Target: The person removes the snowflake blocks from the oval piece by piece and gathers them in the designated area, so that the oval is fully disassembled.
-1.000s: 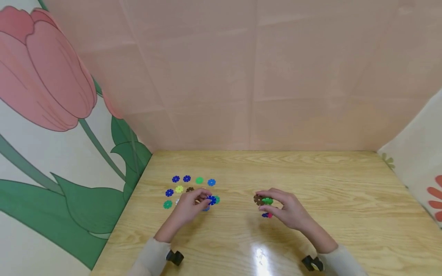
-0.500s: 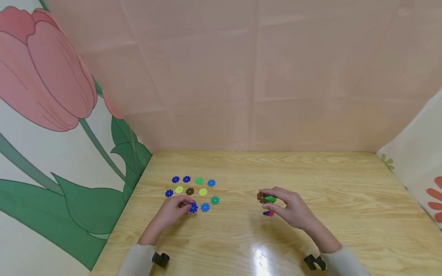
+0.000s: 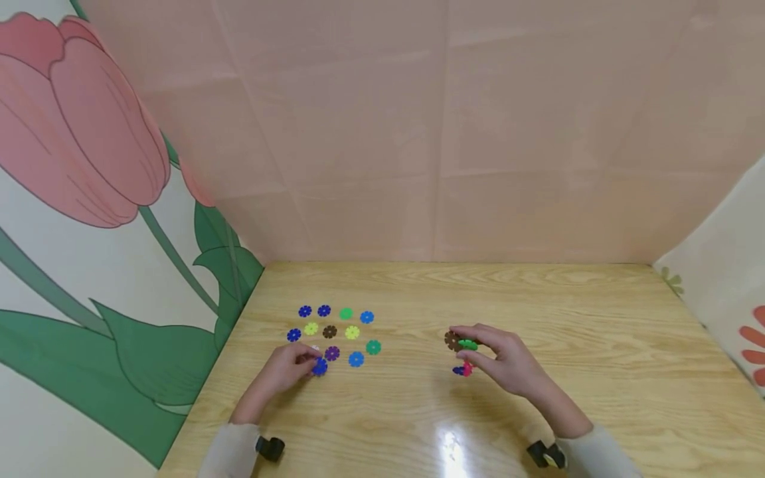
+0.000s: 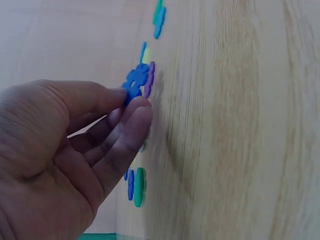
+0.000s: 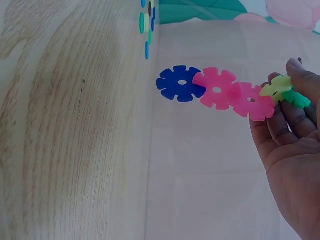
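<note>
My left hand (image 3: 285, 369) pinches a blue snowflake disc (image 3: 319, 366) between thumb and fingertips, low at the near side of the loose discs. The left wrist view shows this notched blue disc (image 4: 136, 82) upright, overlapping a purple one (image 4: 150, 79). To the right, my right hand (image 3: 508, 362) holds a chain of interlocked snowflake discs above the table. A brown disc (image 3: 452, 340) and a green disc (image 3: 468, 345) show by its fingertips. In the right wrist view, the chain runs from a dark blue disc (image 5: 181, 83) through two pink discs (image 5: 217, 89) to a yellow disc (image 5: 276, 89) at the fingers.
Several loose snowflake discs lie flat in rough rows on the left of the wooden table (image 3: 568, 318), among them a green disc (image 3: 346, 313), a yellow disc (image 3: 352, 332) and a teal disc (image 3: 373, 347). A pink cloth backdrop (image 3: 442, 166) rises behind the table's far edge.
My left hand has moved left and toward me with the blue disc, uncovering discs that it hid. The right hand, still holding the chain, has shifted only slightly.
</note>
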